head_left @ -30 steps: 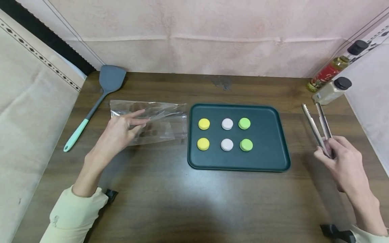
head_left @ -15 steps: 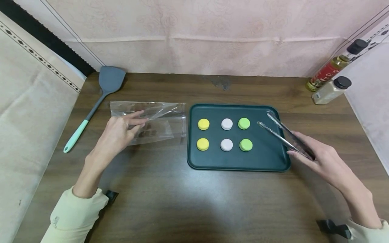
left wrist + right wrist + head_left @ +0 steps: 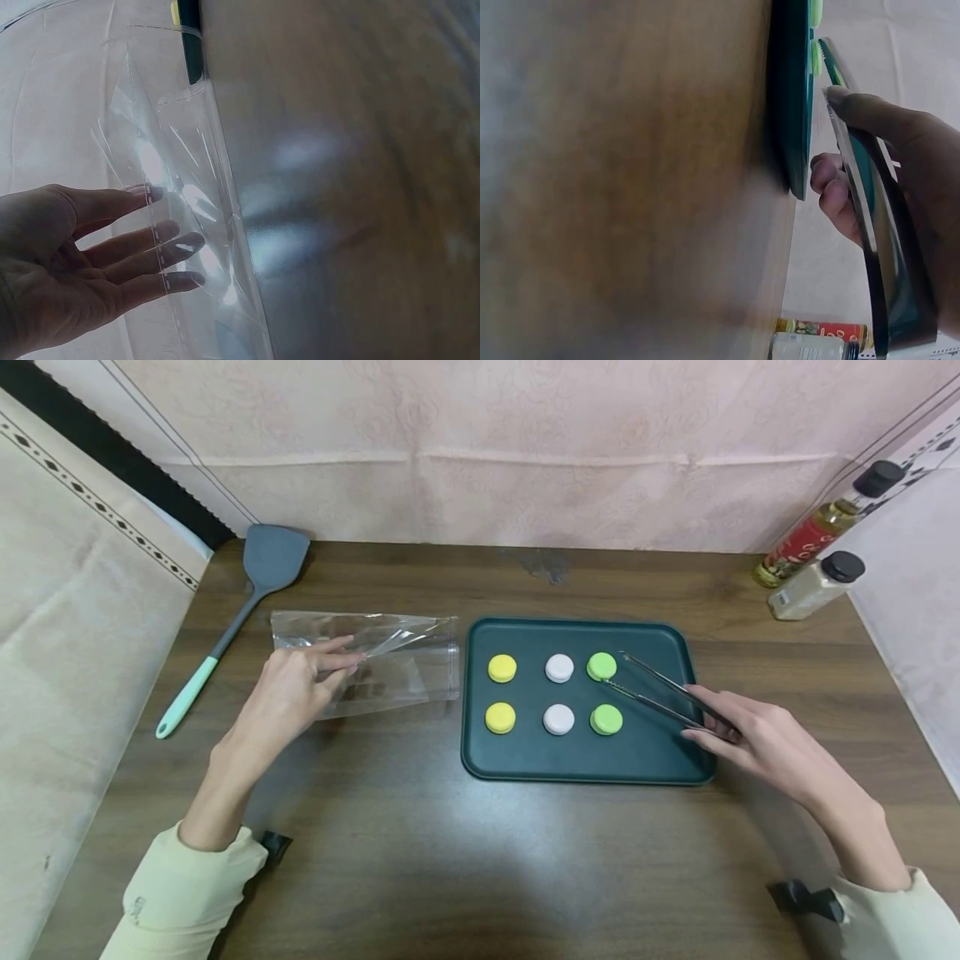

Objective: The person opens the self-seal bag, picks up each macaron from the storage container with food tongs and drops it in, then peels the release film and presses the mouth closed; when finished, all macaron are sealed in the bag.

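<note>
**Tongs (image 3: 865, 206) pointing toward ten o'clock, far green disc (image 3: 602, 666) sitting right at their tips**

With twelve meaning straight ahead, the right hand (image 3: 765, 735) is gripping the tongs between thumb and fingers, the two metal arms standing parted. Their long axis is running from four o'clock at the hand to ten at the tips. The disc is lying on the tray (image 3: 675, 756), round and so offering no long axis, between nine and ten from those fingers. One tip is standing just beside its two-o'clock side, the other by its six-o'clock edge; touching or not, I cannot tell. That lopsided bracketing seems the relation that counts. The near green disc (image 3: 606, 720) is lying at six from it. The left hand (image 3: 300, 681), farther off toward nine, is touching the clear bag (image 3: 420, 647), its fingers nearly straight; whether they are inside it is unclear.
</note>
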`<act>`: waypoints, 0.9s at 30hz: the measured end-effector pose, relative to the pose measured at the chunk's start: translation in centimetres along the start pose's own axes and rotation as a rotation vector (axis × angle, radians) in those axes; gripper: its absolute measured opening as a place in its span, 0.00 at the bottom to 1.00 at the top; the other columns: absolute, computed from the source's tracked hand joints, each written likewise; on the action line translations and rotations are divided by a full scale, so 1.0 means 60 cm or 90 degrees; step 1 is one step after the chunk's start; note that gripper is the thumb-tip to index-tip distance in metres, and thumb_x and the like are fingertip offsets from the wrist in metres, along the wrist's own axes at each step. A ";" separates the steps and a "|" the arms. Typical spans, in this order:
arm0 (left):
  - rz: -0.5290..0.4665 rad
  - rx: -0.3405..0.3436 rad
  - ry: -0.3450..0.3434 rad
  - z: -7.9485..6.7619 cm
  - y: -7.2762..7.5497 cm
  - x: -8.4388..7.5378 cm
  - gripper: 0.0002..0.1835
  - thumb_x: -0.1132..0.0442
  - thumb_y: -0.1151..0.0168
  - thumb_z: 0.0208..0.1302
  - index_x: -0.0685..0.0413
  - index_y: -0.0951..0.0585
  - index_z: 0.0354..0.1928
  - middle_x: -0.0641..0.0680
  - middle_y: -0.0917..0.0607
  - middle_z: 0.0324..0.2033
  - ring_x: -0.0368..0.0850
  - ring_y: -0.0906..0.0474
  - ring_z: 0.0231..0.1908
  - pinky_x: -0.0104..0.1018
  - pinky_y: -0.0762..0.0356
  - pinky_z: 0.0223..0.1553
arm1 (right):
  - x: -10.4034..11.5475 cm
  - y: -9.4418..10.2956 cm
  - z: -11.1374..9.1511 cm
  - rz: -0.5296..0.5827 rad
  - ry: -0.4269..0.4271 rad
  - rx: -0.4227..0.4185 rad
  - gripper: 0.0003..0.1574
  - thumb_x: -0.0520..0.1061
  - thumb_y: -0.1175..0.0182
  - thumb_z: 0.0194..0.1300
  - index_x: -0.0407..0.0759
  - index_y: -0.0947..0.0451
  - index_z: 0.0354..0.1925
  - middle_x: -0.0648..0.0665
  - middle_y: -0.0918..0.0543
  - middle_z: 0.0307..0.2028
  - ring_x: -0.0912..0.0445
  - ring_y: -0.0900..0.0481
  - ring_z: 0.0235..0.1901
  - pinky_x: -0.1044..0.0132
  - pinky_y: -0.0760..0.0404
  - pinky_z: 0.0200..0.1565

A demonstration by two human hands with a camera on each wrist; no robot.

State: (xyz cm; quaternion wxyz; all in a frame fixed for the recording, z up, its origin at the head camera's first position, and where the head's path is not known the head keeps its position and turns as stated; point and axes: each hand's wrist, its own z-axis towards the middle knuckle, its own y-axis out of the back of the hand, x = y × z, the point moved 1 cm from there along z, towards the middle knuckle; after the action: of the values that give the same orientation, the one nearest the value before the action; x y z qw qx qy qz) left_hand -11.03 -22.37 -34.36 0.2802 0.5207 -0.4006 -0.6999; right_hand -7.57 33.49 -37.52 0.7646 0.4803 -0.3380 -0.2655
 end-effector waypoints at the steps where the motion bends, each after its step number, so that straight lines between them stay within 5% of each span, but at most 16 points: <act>1: 0.001 0.002 0.000 0.000 0.000 0.000 0.13 0.71 0.32 0.77 0.64 0.10 0.59 0.69 0.15 0.66 0.36 0.49 0.12 0.31 0.43 0.16 | 0.000 0.000 0.002 -0.005 -0.001 0.004 0.35 0.45 0.19 0.64 0.38 0.17 0.66 0.58 0.24 0.32 0.66 0.28 0.30 0.75 0.28 0.33; 13: -0.010 0.035 0.015 0.000 0.001 -0.002 0.14 0.71 0.33 0.77 0.64 0.11 0.60 0.69 0.18 0.69 0.38 0.48 0.13 0.31 0.43 0.17 | 0.009 -0.004 0.030 -0.018 -0.038 0.076 0.36 0.40 0.18 0.60 0.38 0.16 0.66 0.59 0.27 0.28 0.68 0.31 0.28 0.70 0.29 0.29; 27: -0.011 0.033 0.001 -0.002 0.002 -0.002 0.14 0.72 0.32 0.76 0.64 0.11 0.60 0.71 0.19 0.69 0.38 0.46 0.13 0.30 0.42 0.18 | 0.014 0.023 0.045 0.025 -0.015 0.054 0.36 0.37 0.17 0.57 0.37 0.14 0.64 0.58 0.21 0.29 0.70 0.29 0.27 0.77 0.30 0.31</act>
State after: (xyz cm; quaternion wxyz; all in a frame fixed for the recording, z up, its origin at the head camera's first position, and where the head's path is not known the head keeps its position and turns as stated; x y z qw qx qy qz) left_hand -10.86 -22.37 -34.22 0.2606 0.5316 -0.4141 -0.6913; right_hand -9.01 31.91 -35.16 0.7446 0.5023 -0.3675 -0.2412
